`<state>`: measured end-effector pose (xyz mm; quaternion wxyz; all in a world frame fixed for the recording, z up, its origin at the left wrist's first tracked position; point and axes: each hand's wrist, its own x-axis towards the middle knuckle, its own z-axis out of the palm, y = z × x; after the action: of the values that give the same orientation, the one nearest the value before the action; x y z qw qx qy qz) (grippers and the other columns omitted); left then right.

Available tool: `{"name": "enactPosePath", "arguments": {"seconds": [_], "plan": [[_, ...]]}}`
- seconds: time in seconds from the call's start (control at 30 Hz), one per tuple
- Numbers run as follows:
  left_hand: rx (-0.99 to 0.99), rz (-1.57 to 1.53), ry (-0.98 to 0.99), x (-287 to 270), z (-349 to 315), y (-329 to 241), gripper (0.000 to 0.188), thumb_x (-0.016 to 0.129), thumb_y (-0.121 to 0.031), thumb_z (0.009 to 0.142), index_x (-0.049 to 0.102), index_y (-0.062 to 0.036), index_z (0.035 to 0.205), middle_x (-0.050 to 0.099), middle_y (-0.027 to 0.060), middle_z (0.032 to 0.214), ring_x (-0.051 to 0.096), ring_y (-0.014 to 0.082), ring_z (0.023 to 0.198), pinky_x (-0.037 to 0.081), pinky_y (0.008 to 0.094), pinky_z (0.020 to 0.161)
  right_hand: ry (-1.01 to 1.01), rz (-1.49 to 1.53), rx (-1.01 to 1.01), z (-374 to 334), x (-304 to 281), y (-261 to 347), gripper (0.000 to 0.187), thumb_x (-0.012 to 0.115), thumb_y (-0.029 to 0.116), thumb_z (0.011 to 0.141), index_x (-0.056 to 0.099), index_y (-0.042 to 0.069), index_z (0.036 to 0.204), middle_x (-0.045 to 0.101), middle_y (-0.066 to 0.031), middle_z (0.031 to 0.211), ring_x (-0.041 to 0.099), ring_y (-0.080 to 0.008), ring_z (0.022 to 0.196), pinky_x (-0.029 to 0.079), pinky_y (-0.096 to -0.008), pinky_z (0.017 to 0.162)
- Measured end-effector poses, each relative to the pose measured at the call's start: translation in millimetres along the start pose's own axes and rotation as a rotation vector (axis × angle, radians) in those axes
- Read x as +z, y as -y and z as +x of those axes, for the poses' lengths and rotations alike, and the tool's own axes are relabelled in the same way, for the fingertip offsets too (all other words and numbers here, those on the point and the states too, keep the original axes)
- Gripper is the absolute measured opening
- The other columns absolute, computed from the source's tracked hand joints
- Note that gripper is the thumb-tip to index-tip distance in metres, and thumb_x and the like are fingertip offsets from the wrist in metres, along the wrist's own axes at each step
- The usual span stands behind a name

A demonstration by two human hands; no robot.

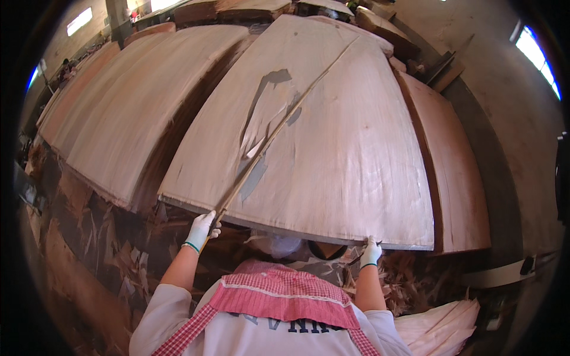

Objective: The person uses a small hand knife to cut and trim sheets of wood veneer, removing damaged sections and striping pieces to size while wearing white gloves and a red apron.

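Holds the long thin stick (273, 136) close to its lower end in the left hand (206, 228), closed right round it with the fingers wrapped over, just off the near edge of the middle wood stack (368, 154). Runs from that fist away and up to the right, slanting over the pale top sheet nearly to the far edge, with a short end poking out below the hand beside the forearm. Crosses on the way a torn stretch of the sheet, with grey patches (255, 179) to either side and loose split strips (264, 121) just to the left. Cannot tell if touching the wood all along. Has the right hand (371, 253) well apart from the stick, at the same near edge, toward the right corner. Curls the fingers there round a thin dark object (357, 259), visible on both sides of the fist but too small to identify. Wears a white glove with a green cuff on each hand, and a red checked cloth (285, 291) over a white shirt. Flanked by a left wood stack (136, 107) and a reddish right wood stack (451, 166), with broken wood scraps (130, 270) strewn below on the left.
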<state>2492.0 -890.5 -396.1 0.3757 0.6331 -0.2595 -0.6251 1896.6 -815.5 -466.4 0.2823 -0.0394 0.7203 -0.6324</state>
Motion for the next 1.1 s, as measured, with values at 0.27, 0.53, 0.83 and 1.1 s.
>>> {"name": "enactPosePath", "arguments": {"seconds": [0.27,0.53,0.83,1.1], "plan": [[0.008,0.298,0.193,18.1,-70.0,-11.7,0.028,0.059,-0.033,0.095,0.047,-0.0106,0.082,0.04,-0.0026,0.053,0.037,0.0081,0.037,0.03,0.0253,0.034,-0.092,0.059,0.17,-37.7,-69.7,-29.1,0.009,0.054,0.016,0.094,0.055,0.008,0.098,0.059,-0.005,0.076,0.049,-0.0116,0.051,0.035,-0.0263,0.039],[0.004,0.144,0.516,197.0,10.8,-28.5,0.029,0.058,-0.035,0.097,0.047,-0.0139,0.08,0.044,-0.0047,0.06,0.04,0.0067,0.043,0.033,0.0214,0.036,0.215,0.038,0.199,-151.7,-84.0,-52.2,0.027,0.059,0.032,0.092,0.067,0.007,0.1,0.061,-0.0016,0.072,0.056,-0.0161,0.061,0.045,-0.0324,0.053],[-0.181,0.431,1.063,252.0,-0.9,46.7,0.027,0.052,-0.028,0.1,0.05,-0.0075,0.117,0.061,0.0127,0.099,0.062,0.0204,0.076,0.055,0.0309,0.064,-0.295,-0.21,0.202,-327.8,-183.0,-75.9,0.019,0.058,0.026,0.091,0.064,0.007,0.091,0.058,-0.0005,0.07,0.05,-0.0115,0.058,0.042,-0.0299,0.051],[-0.38,0.726,1.223,241.8,-77.7,99.6,0.028,0.052,-0.025,0.1,0.051,-0.0067,0.121,0.064,0.0102,0.097,0.062,0.0162,0.076,0.054,0.0283,0.067,-1.293,-0.446,0.124,-409.7,-435.1,-113.6,0.028,0.071,0.024,0.082,0.062,-0.001,0.091,0.067,-0.0101,0.081,0.063,-0.0232,0.074,0.05,-0.0376,0.072]]}}
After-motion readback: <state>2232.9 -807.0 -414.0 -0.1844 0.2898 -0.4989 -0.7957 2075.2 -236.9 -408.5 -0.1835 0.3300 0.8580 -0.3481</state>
